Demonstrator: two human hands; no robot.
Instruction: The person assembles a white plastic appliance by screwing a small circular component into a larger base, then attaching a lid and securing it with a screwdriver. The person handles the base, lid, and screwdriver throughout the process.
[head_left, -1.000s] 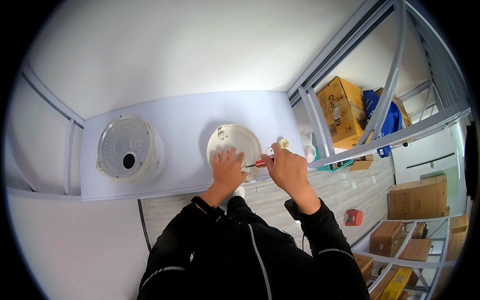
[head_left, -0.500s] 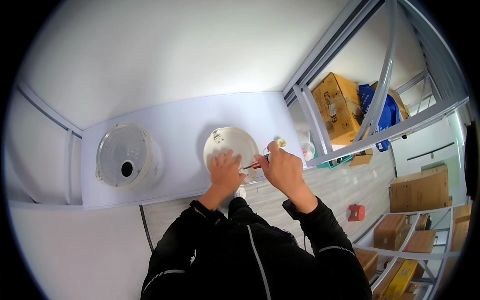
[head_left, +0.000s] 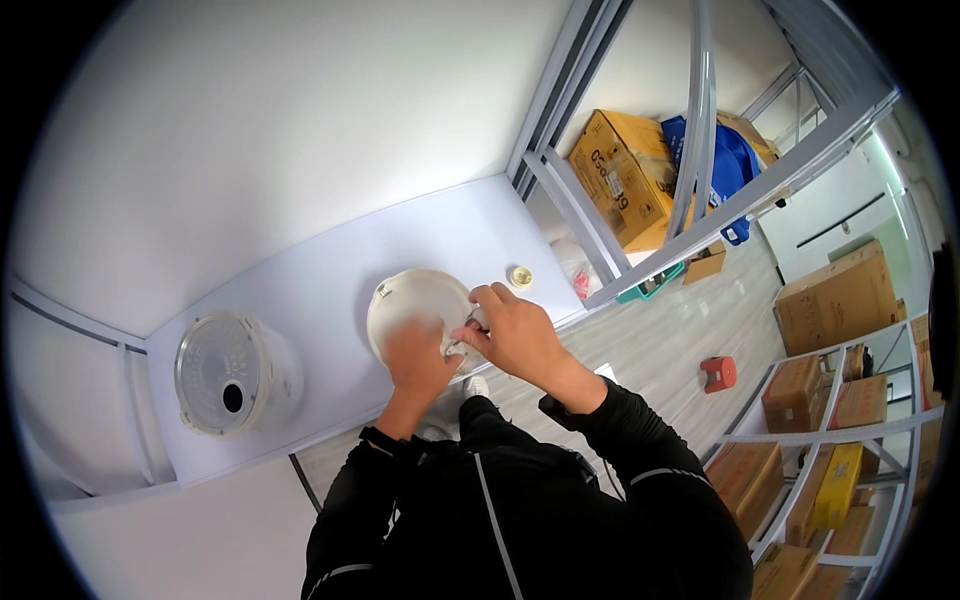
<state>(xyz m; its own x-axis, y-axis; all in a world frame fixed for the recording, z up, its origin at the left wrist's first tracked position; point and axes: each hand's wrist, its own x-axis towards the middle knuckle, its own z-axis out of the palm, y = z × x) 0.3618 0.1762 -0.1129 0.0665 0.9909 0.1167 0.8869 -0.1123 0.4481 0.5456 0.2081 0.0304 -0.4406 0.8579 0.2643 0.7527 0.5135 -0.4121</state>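
Disc, white, round, raised rim, lies on the white counter close to the near edge, right of the middle. My left hand is over its lower half, motion-blurred; can't tell whether the fingers are spread or pressed together. My right hand is at the disc's right side, fingers bent, thumb reaching in toward the left hand. Something pale and small shows between thumb and fingers; can't tell what, or if I'm pinching it.

Small yellowish round item sits just beyond my right hand, toward the counter's right end. Translucent white bucket stands at the counter's left end, well apart from the disc; its lid has a dark round hole. My shoe shows below the near edge, on the floor.

Past the right end: clear plastic bag, grey frame, big brown carton, blue bag beside it, teal crate, small open carton. Farther right: red stool on the floor, large carton, and shelving with boxes, one yellow box among them.
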